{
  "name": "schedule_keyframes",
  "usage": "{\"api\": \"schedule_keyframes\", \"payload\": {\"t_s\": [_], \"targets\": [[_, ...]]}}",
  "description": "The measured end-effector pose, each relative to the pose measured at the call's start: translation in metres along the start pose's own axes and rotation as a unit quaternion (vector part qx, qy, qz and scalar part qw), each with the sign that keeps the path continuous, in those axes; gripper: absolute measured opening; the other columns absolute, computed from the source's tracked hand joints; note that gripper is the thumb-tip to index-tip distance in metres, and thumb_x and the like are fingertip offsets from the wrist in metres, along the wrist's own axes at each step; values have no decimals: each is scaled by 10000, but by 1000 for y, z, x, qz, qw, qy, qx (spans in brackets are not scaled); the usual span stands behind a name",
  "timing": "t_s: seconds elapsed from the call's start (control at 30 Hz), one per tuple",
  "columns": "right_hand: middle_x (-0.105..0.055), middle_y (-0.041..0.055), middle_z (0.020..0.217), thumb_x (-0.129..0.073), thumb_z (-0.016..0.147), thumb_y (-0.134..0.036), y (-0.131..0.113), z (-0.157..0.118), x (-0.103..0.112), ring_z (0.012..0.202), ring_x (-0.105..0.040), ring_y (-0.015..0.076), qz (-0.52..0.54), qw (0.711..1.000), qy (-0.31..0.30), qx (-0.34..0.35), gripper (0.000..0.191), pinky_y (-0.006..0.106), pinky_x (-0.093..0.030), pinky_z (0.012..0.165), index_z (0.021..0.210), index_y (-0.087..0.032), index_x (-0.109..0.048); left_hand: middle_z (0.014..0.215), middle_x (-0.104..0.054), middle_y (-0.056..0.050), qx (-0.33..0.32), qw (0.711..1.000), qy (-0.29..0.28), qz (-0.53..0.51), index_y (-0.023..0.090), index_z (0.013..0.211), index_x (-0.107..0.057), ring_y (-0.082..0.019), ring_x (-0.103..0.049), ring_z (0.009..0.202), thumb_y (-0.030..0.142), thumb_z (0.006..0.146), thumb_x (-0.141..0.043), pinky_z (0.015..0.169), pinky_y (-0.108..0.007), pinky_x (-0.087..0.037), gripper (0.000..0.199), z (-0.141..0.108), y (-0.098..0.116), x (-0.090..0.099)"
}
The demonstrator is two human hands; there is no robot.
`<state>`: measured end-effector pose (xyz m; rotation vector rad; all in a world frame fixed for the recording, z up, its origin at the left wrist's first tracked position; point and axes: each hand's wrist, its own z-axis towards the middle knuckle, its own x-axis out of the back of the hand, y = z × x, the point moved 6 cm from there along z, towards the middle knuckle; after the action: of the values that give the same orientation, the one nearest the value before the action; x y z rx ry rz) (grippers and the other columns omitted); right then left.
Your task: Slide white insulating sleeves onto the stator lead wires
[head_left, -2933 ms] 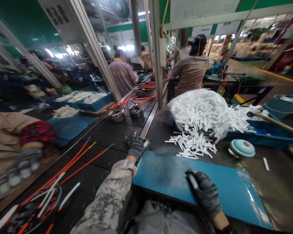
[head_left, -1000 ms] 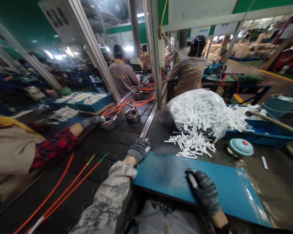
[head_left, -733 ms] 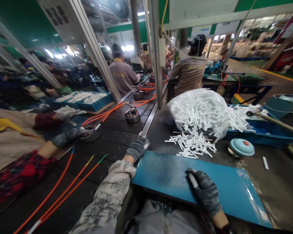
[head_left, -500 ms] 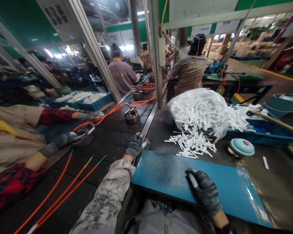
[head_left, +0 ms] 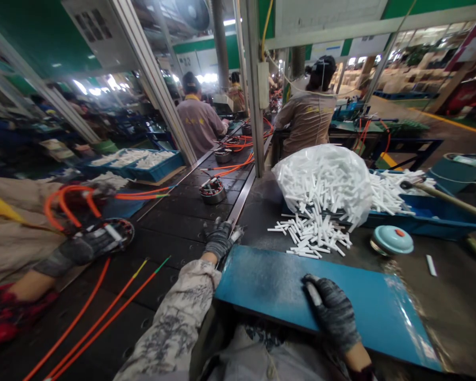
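Observation:
My left hand [head_left: 219, 238], in a dark grey knit glove, rests on the metal rail [head_left: 244, 196] beside the conveyor, fingers apart. A pale covering shows on its thumb side. My right hand [head_left: 335, 312], gloved alike, lies on a blue board [head_left: 269, 275] in front of me, loosely bent with a pale thumb; I see nothing held in it. Beyond the board lies a loose pile of short white tubes [head_left: 317, 233], spilling from a clear plastic bag [head_left: 325, 180]. At left, a co-worker's gloved hand [head_left: 79, 248] holds a motor stator [head_left: 121, 233] with orange leads, blurred by motion.
Another stator [head_left: 212, 190] sits on the dark conveyor [head_left: 162, 227]. Orange leads [head_left: 103, 323] with coloured tips lie nearer. A blue tray [head_left: 440, 222] of tubes, a light-blue round-topped object [head_left: 392, 239] and a wooden handle [head_left: 456, 201] stand at right. A metal post [head_left: 256, 106] rises ahead.
The co-worker has lifted and tilted the stator, swinging its orange leads back to the left. My two hands stay where they were.

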<state>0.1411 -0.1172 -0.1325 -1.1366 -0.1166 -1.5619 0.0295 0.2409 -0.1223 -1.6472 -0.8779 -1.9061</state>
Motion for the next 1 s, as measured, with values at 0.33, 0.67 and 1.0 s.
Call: {"api": "schedule_keyframes", "payload": {"t_s": [0.33,0.67,1.0], "targets": [[-756,61,957,-456,985,-448,-1,1,1,866,-714,196,-4,1000,7,6,351,315,-553,807,1029,-218,-719,1302,-637,-98,-2,998,44,45,265,1256,-643,-307,-451,1330,487,897,-546,1201,-573,-22,433,-5,4,12],[-756,44,947,-470,986,-425,-3,1,3,855,-715,187,-14,1000,7,21,324,309,-546,810,1037,-211,-708,1333,-596,-140,-26,995,79,52,180,1415,-491,-328,-545,1192,472,947,-455,1132,-495,-263,553,-12,8,24],[-754,48,950,-477,984,-410,-3,1,2,859,-713,187,-4,1000,10,17,311,308,-546,812,1037,-209,-709,1394,-569,-103,-59,994,51,72,220,1439,-458,-251,-516,1289,438,949,-467,1165,-440,-249,536,-6,7,-1]]}}
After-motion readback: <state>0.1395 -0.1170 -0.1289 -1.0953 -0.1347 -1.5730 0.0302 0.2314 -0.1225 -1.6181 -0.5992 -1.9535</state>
